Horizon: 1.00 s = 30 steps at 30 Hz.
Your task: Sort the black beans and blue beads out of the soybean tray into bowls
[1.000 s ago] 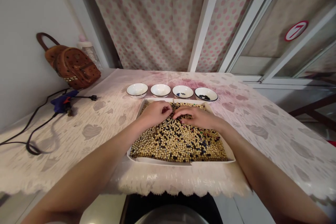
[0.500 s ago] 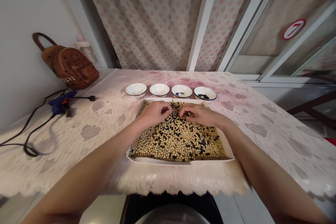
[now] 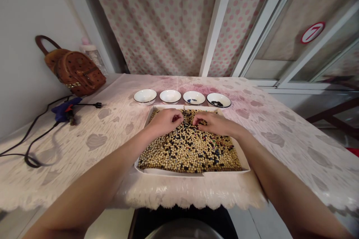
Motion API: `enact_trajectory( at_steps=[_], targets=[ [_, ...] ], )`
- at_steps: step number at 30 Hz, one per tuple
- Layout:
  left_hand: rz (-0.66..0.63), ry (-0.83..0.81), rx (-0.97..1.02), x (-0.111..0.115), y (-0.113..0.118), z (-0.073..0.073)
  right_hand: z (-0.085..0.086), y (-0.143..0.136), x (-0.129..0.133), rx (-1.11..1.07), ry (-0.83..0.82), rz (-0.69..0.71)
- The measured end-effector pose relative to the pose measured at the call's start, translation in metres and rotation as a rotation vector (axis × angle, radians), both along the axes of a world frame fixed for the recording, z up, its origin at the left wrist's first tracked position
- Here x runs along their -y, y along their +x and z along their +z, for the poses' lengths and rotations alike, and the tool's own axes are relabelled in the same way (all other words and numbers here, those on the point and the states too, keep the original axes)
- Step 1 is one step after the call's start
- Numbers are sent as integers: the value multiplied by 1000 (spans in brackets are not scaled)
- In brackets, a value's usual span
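Note:
A shallow white box [image 3: 245, 160] full of tan beads [image 3: 174, 157] mixed with black, blue and a few coloured ones lies before me. My left hand [image 3: 168, 120] is over its upper left part, thumb and fingertips pressed together; anything between them is too small to see. Over the upper right part, my right hand [image 3: 211, 122] touches the beads with curled fingers, thumb and index finger apart. Behind the box stand a bowl with dark beads [image 3: 217, 103], a bowl with a few blue beads [image 3: 192, 101] and two white bowls [image 3: 170, 96].
At the left, a blue glue gun [image 3: 66, 110] with a black cable lies on the patterned tablecloth [image 3: 112, 138]. Farther back are a brown backpack [image 3: 81, 73] and a bottle with a pink lid [image 3: 91, 50]. A spotted curtain [image 3: 168, 18] hangs behind the table.

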<state>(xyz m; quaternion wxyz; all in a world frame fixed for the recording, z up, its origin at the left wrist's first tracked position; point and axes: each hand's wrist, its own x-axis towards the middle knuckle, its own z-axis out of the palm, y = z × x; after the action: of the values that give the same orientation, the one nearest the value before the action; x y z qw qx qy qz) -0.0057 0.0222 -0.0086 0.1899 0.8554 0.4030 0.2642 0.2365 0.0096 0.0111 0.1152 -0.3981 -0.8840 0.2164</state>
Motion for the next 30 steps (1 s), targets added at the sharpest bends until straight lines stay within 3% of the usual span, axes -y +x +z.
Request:
enact_trajectory(
  at_steps=[11, 15, 20, 24, 30],
  targets=[
    [-4, 9, -8, 0, 0, 1, 1, -2, 0, -37, 38, 24],
    [-7, 13, -14, 0, 0, 0, 2, 1, -3, -134, 120, 12],
    [-11, 1, -15, 0, 0, 2, -6, 30, -27, -274, 348, -258],
    [-9, -15, -21, 1, 0, 3, -19, 67, -50, -207, 534, -517],
    [-15, -3, -13, 0, 0, 2, -33, 91, -63, -115, 459, -664]
  ],
)
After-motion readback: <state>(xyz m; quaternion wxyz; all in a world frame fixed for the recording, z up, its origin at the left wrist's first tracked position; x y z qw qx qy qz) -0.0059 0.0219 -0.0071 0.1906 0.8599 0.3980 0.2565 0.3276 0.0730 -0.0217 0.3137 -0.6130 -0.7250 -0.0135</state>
